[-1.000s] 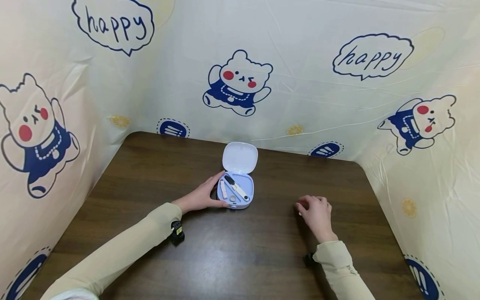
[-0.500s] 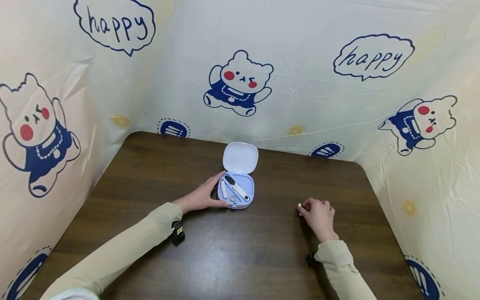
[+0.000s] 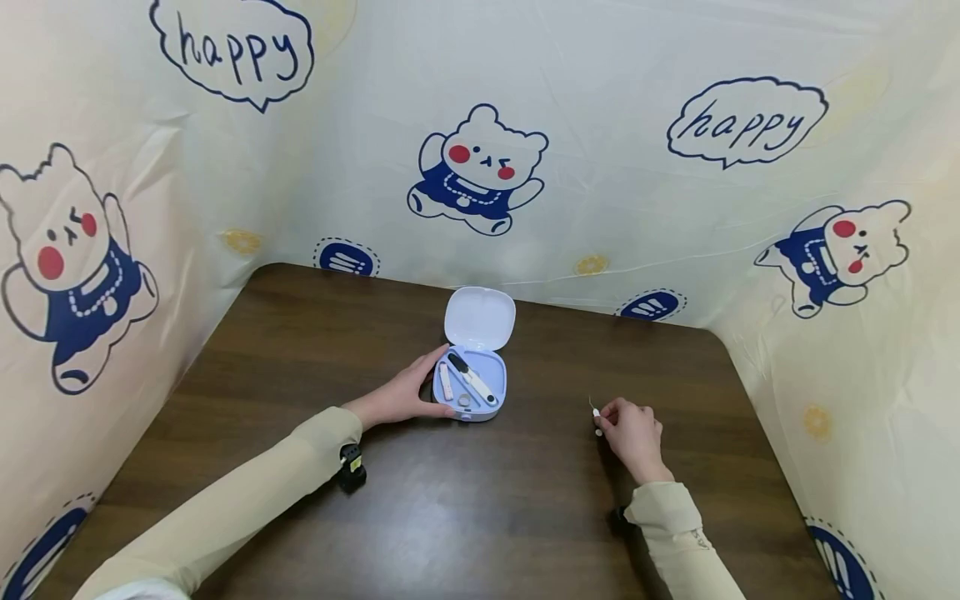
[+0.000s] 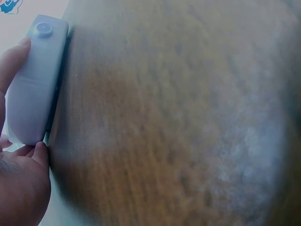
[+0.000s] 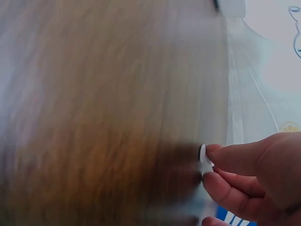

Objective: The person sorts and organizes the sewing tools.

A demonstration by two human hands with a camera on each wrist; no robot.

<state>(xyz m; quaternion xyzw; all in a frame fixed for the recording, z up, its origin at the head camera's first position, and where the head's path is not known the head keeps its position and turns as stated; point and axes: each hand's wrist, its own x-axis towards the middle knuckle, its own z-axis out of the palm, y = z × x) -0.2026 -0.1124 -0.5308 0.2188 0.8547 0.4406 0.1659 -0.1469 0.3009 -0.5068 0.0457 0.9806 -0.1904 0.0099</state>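
Note:
My left hand (image 3: 401,396) grips the left side of a light-blue sewing box (image 3: 480,416), whose lid (image 3: 480,318) stands open at the back. In the left wrist view, the thumb lies by the round catch (image 4: 43,29) on the box's front wall. Inside lie a white tool with a black end (image 3: 480,387), a narrow pinkish strip (image 3: 446,381) and a small round item (image 3: 464,400). To the right, my right hand (image 3: 637,435) pinches a small white needle threader (image 3: 596,413) between thumb and fingertips. Its thin wire points away from me; the fingers hide part of its body.
The dark wooden table (image 3: 450,517) carries the box near its back edge. A patterned cloth (image 3: 615,183) rises behind the table and along both sides. Dark wrist cameras sit at both cuffs, the left camera (image 3: 352,469) close to the tabletop.
The right hand has turned slightly, and the white needle threader with its wire now shows beyond the fingertips, where little of it showed before. The left hand and box have stayed put.

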